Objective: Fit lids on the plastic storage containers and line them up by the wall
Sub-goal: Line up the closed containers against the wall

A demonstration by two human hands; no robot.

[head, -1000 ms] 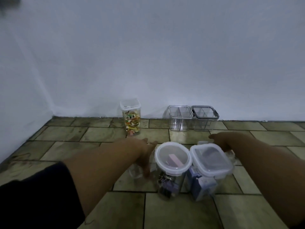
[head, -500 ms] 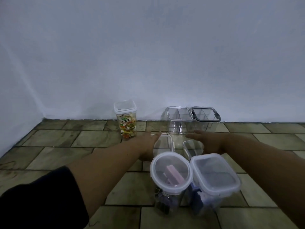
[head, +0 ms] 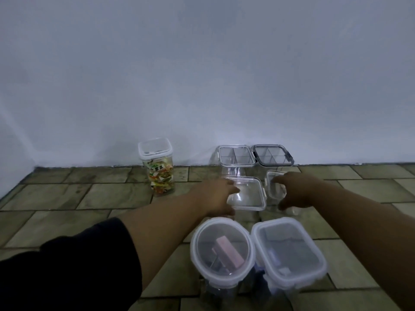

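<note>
Both hands gripped clear containers short of the white wall (head: pixel 202 75).
Left hand (head: pixel 214 197) held the clear square lidded plastic container (head: pixel 247 195); right hand (head: pixel 296 190) clasped the smaller clear plastic container (head: pixel 272 187); bare stone-tiled floor (head: pixel 101 194) lay open leftward.

Six clear plastic containers on tiled floor. By the wall: tall lidded tub (head: pixel 159 167) of colourful packets, well left of two divided boxes touching side by side, clear-lidded (head: pixel 235 157) and dark-rimmed (head: pixel 272 156). Mid-floor: two empty clear boxes, left lidded (head: pixel 247 195), right (head: pixel 277 189) partly hidden. Nearest: round-lidded jar (head: pixel 221 250) touching rectangular lidded tub (head: pixel 288 252).
</note>
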